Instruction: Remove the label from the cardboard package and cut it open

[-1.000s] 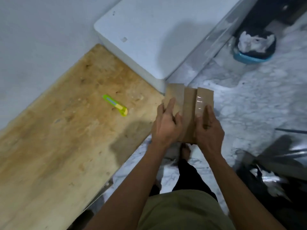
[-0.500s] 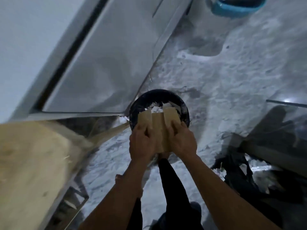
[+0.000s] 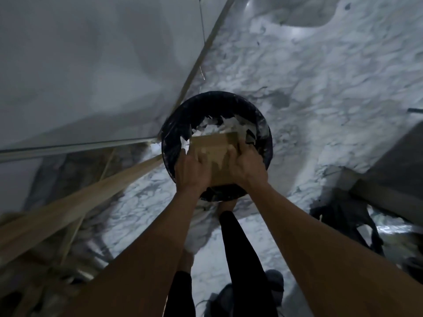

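Now nearer: black bin on marbled floor.

A round black bin stands on the marbled white floor — white paper scraps inside; a pale wooden edge slants lower left

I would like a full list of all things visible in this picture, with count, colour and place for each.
flat brown cardboard package: one, brown, held above the bin's opening
round black waste bin: one, black, on the floor, centre
torn white paper scraps: several, white, inside the bin
marbled stone floor: one, white and grey, right and centre
wooden table edge: one, light brown, lower left
dark bag: one, black, lower right
left hand: one, gripping the package's left side
right hand: one, gripping its right side
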`<state>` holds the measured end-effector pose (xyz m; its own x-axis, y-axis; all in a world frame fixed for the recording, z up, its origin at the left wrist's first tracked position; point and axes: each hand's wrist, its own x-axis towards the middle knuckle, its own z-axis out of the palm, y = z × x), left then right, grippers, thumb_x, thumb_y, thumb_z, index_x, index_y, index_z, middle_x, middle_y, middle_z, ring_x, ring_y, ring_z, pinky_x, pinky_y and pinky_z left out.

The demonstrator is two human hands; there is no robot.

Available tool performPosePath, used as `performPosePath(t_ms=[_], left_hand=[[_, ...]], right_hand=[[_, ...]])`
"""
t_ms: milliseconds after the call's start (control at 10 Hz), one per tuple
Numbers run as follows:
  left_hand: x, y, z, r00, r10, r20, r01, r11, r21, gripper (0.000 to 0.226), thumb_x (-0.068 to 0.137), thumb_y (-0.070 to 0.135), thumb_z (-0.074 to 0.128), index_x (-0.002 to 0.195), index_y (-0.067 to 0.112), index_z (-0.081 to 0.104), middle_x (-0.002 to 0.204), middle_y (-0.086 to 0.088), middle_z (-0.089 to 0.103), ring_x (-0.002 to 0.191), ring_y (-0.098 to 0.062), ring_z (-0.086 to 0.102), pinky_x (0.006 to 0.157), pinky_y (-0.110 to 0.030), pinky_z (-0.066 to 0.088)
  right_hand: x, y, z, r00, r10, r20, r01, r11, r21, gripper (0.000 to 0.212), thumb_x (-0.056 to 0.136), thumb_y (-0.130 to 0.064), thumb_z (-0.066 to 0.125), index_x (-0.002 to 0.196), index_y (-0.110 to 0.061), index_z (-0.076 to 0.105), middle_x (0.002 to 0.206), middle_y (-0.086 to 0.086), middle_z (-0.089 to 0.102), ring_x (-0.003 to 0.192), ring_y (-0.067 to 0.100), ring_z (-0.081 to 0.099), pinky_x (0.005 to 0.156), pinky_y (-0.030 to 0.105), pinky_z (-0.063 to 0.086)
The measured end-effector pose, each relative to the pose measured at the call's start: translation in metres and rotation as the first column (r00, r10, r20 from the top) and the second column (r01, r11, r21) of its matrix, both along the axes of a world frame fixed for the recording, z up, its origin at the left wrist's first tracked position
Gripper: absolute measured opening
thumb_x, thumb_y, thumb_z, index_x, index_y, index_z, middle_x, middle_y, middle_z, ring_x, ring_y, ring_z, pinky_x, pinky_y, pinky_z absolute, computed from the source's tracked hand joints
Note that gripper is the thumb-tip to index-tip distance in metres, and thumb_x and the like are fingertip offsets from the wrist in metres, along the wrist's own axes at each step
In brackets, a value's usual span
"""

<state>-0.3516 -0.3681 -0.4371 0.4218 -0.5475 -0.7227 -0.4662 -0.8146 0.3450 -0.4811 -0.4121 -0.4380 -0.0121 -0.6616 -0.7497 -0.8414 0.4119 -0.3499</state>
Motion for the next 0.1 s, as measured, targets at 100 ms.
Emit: performPosePath(t_ms=[100], left_hand=[[0.0026, 0.0009, 0.0128, 0.999, 0.045, 0.004, -0.045, 0.998, -0.039, 0.056, 0.102, 0.043, 0.041, 0.152, 0.018, 0.036, 0.155, -0.014, 0.039, 0.143, -0.034, 0.037, 0.115, -0.048, 0.034]], right_hand=[[-0.0021, 0.0007, 0.0101, 1.000, -0.016, 0.008, 0.016, 0.999, -0.045, 0.060, 0.101, -0.043, 0.037, 0.154, -0.015, 0.025, 0.153, 0.018, 0.037, 0.131, 0.041, 0.044, 0.099, 0.046, 0.042]])
